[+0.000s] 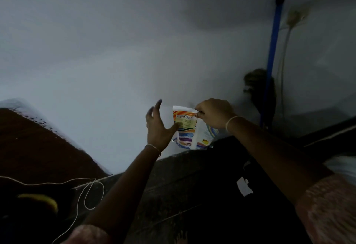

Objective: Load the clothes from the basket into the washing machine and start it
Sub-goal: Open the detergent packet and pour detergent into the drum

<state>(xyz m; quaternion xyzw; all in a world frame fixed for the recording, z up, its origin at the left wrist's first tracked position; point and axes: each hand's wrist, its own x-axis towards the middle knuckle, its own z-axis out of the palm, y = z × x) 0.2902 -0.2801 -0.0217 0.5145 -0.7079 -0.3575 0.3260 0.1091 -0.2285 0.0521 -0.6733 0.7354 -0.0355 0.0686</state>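
Wall [96, 60]: pale grey, dim, fills the upper half of the view
Floor [173, 186]: dark, meets the wall along a slanted edge below the hands
Brown surface [38, 143]: at the left, pale speckled border along its wall side
Black mass [231, 166]: low in the middle, too dark to identify, white patch [243, 186] on it
Sleeves [327, 205]: pink, at both bottom corners, forearms bare
Mop [273, 41]: blue handle leaning on the wall at the right, dark shaggy head just beside it
Packet [189, 132]: held up in front of the wall, between the two hands, above the floor edge; soft white pouch, crumpled, top edge bent over; orange, red and yellow swirl at the top, green-yellow panel under it, purple and blue shapes lower down, small yellow figure near the bottom right
Writing: barcode-like row of dark bars near the packet's top; all other print too blurred to read, no brand legible
Right hand [213, 113]: fingers curled, pinches the packet's top right corner; pale bangle at the wrist
Left hand [158, 126]: fingers spread and straight, thumb touching the packet's left side; thin bracelet at the wrist
Socket [294, 17]: on the wall right of the mop handle, pale cable hanging down
Cord [84, 195]: thin, white, looping at the lower left
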